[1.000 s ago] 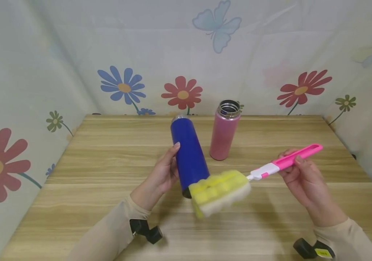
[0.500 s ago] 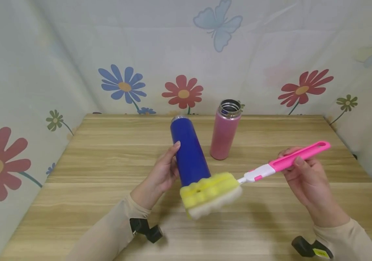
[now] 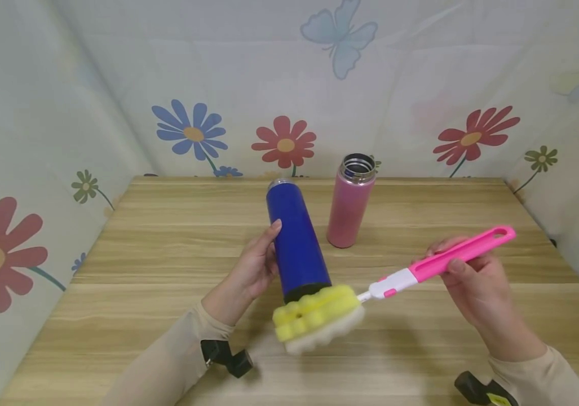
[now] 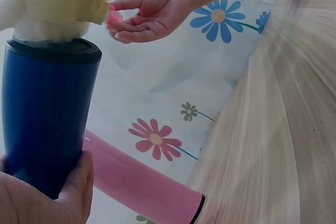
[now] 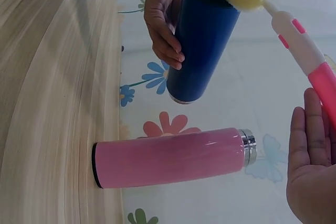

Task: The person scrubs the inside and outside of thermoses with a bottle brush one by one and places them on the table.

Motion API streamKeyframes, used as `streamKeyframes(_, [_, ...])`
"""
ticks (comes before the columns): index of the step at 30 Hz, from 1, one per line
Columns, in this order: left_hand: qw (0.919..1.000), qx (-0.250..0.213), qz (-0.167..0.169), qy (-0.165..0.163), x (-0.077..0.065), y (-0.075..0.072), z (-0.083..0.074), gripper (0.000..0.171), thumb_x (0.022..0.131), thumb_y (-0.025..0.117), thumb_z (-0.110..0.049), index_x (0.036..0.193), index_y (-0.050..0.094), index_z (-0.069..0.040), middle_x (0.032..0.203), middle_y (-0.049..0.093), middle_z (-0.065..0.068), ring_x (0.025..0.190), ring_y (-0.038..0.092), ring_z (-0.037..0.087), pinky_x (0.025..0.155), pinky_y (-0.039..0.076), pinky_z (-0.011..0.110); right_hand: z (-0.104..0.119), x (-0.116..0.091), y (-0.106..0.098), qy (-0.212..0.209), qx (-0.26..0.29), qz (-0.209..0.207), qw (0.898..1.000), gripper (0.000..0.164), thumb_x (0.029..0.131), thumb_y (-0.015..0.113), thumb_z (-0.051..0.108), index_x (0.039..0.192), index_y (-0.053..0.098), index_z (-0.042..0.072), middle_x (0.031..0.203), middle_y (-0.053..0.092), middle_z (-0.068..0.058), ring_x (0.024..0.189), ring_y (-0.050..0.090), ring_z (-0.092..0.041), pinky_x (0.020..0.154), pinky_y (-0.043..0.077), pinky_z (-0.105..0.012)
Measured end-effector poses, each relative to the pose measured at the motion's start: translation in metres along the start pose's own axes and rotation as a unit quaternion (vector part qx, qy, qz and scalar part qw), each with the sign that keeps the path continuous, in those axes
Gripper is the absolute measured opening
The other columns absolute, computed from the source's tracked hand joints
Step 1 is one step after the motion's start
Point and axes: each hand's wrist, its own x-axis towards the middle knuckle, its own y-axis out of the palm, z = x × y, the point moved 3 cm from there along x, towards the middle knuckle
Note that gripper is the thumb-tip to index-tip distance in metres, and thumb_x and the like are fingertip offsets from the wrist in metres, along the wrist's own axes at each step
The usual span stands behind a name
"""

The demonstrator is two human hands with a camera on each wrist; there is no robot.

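Note:
My left hand (image 3: pixel 243 273) grips a blue bottle (image 3: pixel 296 237) round its side, holding it tilted over the table. Its silver neck points away, and its black base (image 4: pixel 55 51) faces me. In my right hand (image 3: pixel 482 293) is a sponge bottle brush, held by its pink handle (image 3: pixel 464 254) between thumb and fingers. The brush's yellow and white sponge head (image 3: pixel 314 316) lies right at the bottle's black base, overlapping part of it in the head view. A pink bottle (image 3: pixel 350 208) without a lid stands upright behind, to the right of the blue one.
The wood-grain table (image 3: pixel 167 237) runs back to a hanging cloth (image 3: pixel 248 73) printed with flowers and a butterfly. More of this cloth encloses the left and right sides. Black camera mounts (image 3: pixel 228 358) sit on both wrists.
My right hand has brought the brush left and toward me, its sponge head sliding from the blue bottle's side down to its base end. The left hand and both bottles stay nearly still.

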Motion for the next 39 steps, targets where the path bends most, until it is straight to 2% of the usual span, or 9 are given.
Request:
streamKeyframes(5, [1.0, -0.002, 0.006, 0.002, 0.0, 0.0, 0.0, 0.047, 0.095, 0.054, -0.039, 0.123, 0.047, -0.002, 0.083, 0.073, -0.003, 0.075, 0.069, 0.007, 0.071, 0.057, 0.02, 0.001, 0.0, 0.002, -0.001, -0.026, 0.019, 0.999, 0.022, 0.095, 0.046, -0.009, 0.112, 0.058, -0.015, 0.108, 0.068, -0.02, 0.101, 0.069, -0.035, 0.096, 0.053, -0.039])
streamKeyframes(14, [0.9999, -0.006, 0.015, 0.005, 0.001, 0.001, 0.0, 0.046, 0.093, 0.058, -0.041, 0.117, 0.05, -0.003, 0.08, 0.072, -0.004, 0.072, 0.069, 0.008, 0.07, 0.057, 0.021, 0.003, -0.006, -0.005, 0.014, -0.073, 0.005, 0.997, 0.023, 0.094, 0.045, -0.012, 0.112, 0.059, -0.013, 0.106, 0.069, -0.019, 0.1, 0.069, -0.033, 0.094, 0.054, -0.036])
streamKeyframes(24, [0.9998, -0.004, 0.018, 0.004, 0.001, 0.001, 0.0, 0.043, 0.092, 0.059, -0.04, 0.115, 0.051, -0.004, 0.079, 0.072, -0.004, 0.072, 0.068, 0.007, 0.069, 0.057, 0.021, 0.014, -0.009, -0.019, 0.01, -0.067, -0.016, 0.998, 0.024, 0.095, 0.044, -0.011, 0.112, 0.06, -0.013, 0.108, 0.07, -0.018, 0.1, 0.069, -0.029, 0.09, 0.056, -0.032])
streamKeyframes(28, [0.9998, -0.002, 0.017, 0.002, 0.001, 0.001, 0.0, 0.049, 0.092, 0.059, -0.04, 0.121, 0.048, -0.001, 0.082, 0.072, -0.003, 0.074, 0.069, 0.008, 0.071, 0.057, 0.022, 0.02, -0.008, -0.022, 0.01, -0.057, -0.025, 0.998, 0.024, 0.095, 0.044, -0.01, 0.112, 0.061, -0.013, 0.108, 0.07, -0.018, 0.099, 0.069, -0.028, 0.089, 0.056, -0.032])
streamKeyframes(34, [0.9998, 0.0, 0.019, 0.002, 0.001, 0.002, 0.001, 0.058, 0.089, 0.063, -0.043, 0.124, 0.046, 0.0, 0.082, 0.072, -0.003, 0.075, 0.069, 0.008, 0.071, 0.058, 0.022, 0.03, -0.004, -0.024, -0.003, -0.022, -0.016, 1.0, 0.025, 0.096, 0.04, -0.012, 0.113, 0.057, -0.018, 0.11, 0.068, -0.023, 0.1, 0.068, -0.033, 0.092, 0.055, -0.038])
streamKeyframes(39, [0.9998, 0.007, 0.018, 0.001, 0.001, 0.001, 0.001, 0.062, 0.088, 0.064, -0.044, 0.127, 0.045, 0.002, 0.082, 0.072, -0.003, 0.075, 0.069, 0.009, 0.072, 0.058, 0.023, 0.037, -0.001, -0.023, -0.007, 0.004, -0.018, 1.0, 0.025, 0.096, 0.04, -0.012, 0.113, 0.057, -0.019, 0.109, 0.068, -0.025, 0.102, 0.066, -0.032, 0.091, 0.056, -0.036])
